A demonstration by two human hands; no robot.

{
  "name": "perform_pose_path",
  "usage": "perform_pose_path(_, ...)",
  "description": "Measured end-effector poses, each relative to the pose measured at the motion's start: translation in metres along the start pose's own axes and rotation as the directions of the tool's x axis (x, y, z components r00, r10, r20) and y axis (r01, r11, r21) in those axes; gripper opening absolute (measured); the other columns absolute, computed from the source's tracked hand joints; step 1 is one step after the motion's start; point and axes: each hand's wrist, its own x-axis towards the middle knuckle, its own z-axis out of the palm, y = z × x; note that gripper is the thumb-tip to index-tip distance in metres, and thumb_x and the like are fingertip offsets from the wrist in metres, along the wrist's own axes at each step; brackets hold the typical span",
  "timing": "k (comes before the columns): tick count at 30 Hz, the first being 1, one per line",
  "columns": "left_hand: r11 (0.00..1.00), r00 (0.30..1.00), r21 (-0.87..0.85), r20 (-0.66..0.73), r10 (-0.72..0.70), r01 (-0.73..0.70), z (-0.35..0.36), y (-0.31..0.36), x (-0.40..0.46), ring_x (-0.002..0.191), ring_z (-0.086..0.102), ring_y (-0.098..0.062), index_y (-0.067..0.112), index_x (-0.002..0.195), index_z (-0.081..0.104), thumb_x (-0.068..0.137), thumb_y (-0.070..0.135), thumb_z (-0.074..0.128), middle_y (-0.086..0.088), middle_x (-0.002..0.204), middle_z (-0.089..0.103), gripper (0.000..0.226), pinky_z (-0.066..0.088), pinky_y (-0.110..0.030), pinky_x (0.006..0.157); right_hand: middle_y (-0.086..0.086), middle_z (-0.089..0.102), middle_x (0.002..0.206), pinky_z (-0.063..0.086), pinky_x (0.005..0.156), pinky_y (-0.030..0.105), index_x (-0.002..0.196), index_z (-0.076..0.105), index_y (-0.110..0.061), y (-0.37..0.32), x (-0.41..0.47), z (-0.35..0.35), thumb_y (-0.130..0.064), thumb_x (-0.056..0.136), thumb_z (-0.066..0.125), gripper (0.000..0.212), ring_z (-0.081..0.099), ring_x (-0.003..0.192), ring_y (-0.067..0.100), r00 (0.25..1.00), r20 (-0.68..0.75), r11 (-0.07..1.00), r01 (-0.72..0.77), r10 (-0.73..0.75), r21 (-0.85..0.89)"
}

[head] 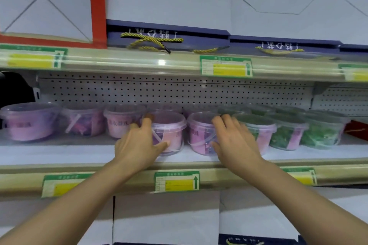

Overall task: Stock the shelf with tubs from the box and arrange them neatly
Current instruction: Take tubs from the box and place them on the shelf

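Perforated backing; left hand [139, 145] grips round plastic tub [169, 133] (clear-lidded).

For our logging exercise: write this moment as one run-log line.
left hand: gripping pink tub | right hand: on neighbouring pink tub | shelf: tubs rowed

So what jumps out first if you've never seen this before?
Two bare hands reach onto the middle shelf: the left hand grips a pink tub, and the right hand rests on the next pink tub. A row of pink tubs runs off to the left, with green tubs to the right.
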Motion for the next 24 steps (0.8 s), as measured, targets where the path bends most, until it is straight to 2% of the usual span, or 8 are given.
perform_pose_path(3, 0.996, 0.996, 0.061, -0.071, 0.062, -0.058, 0.000, 0.000, -0.007, 0.121, 0.043, -0.034, 0.026, 0.139, 0.024, 0.080, 0.056, 0.060, -0.013, 0.133, 0.038, 0.075, 0.044, -0.041, 0.089, 0.018, 0.063, 0.101, 0.053, 0.078, 0.045, 0.108, 0.062, -0.003, 0.000, -0.013, -0.007, -0.025, 0.047, 0.089, 0.071, 0.062, 0.091, 0.038, 0.999, -0.014, 0.999, 0.041, -0.042, -0.022)
perform_pose_path(6, 0.964, 0.970, 0.223, -0.160, 0.183, -0.145, -0.001, 0.006, -0.015, 0.128, 0.030, -0.033, 0.024, 0.141, 0.025, 0.081, 0.053, 0.059, -0.015, 0.144, 0.027, 0.076, 0.035, -0.041, 0.100, 0.022, 0.059, 0.121, 0.046, 0.091, 0.053, 0.124, 0.056, -0.004, 0.002, -0.025, -0.016, -0.032, 0.050, 0.088, 0.085, 0.057, 0.112, 0.041, 0.997, 0.034, 0.997, 0.066, -0.065, -0.031)
perform_pose_path(9, 0.947, 0.949, 0.235, -0.174, 0.262, -0.219, -0.002, 0.021, -0.028, 0.132, 0.023, -0.031, 0.025, 0.141, 0.025, 0.082, 0.050, 0.058, -0.012, 0.147, 0.022, 0.072, 0.029, -0.042, 0.104, 0.022, 0.054, 0.129, 0.042, 0.096, 0.053, 0.125, 0.055, -0.005, 0.006, -0.039, -0.028, -0.029, 0.057, 0.086, 0.079, 0.051, 0.121, 0.040, 0.995, 0.059, 0.997, 0.081, -0.082, 0.020)
perform_pose_path(11, 0.936, 0.935, 0.218, -0.163, 0.315, -0.278, -0.001, 0.034, -0.042, 0.134, 0.022, -0.030, 0.025, 0.141, 0.029, 0.081, 0.048, 0.060, -0.009, 0.148, 0.023, 0.071, 0.029, -0.043, 0.104, 0.022, 0.055, 0.127, 0.043, 0.097, 0.052, 0.123, 0.055, -0.003, 0.012, -0.053, -0.036, -0.026, 0.059, 0.084, 0.074, 0.051, 0.120, 0.040, 0.994, 0.047, 0.994, 0.095, -0.098, 0.062)
perform_pose_path(16, 0.888, 0.878, 0.160, -0.150, 0.454, -0.432, 0.012, 0.076, -0.095, 0.121, 0.043, -0.028, 0.018, 0.130, 0.047, 0.079, 0.038, 0.066, -0.003, 0.132, 0.049, 0.057, 0.039, -0.040, 0.092, 0.019, 0.057, 0.123, 0.046, 0.093, 0.045, 0.120, 0.057, -0.004, 0.042, -0.109, -0.048, -0.024, 0.064, 0.082, 0.065, 0.057, 0.112, 0.036, 0.989, 0.059, 0.980, 0.128, -0.139, 0.150)
perform_pose_path(19, 0.901, 0.898, 0.095, -0.090, 0.430, -0.422, 0.035, 0.109, -0.136, 0.121, 0.044, -0.022, 0.024, 0.130, 0.046, 0.086, 0.039, 0.059, 0.002, 0.130, 0.051, 0.048, 0.038, -0.034, 0.090, 0.019, 0.058, 0.122, 0.050, 0.087, 0.043, 0.118, 0.058, -0.005, 0.070, -0.151, -0.045, -0.026, 0.062, 0.084, 0.066, 0.061, 0.105, 0.036, 0.978, 0.128, 0.975, 0.140, -0.163, 0.171)
perform_pose_path(24, 0.943, 0.942, 0.086, 0.123, 0.312, -0.323, 0.093, 0.158, -0.201, 0.123, 0.042, -0.018, 0.028, 0.135, 0.037, 0.092, 0.044, 0.049, 0.006, 0.132, 0.049, 0.047, 0.042, -0.032, 0.086, 0.019, 0.060, 0.118, 0.052, 0.079, 0.038, 0.116, 0.059, -0.004, 0.121, -0.228, -0.031, -0.028, 0.066, 0.082, 0.060, 0.063, 0.098, 0.035, 0.932, 0.297, 0.965, 0.143, -0.205, 0.218)
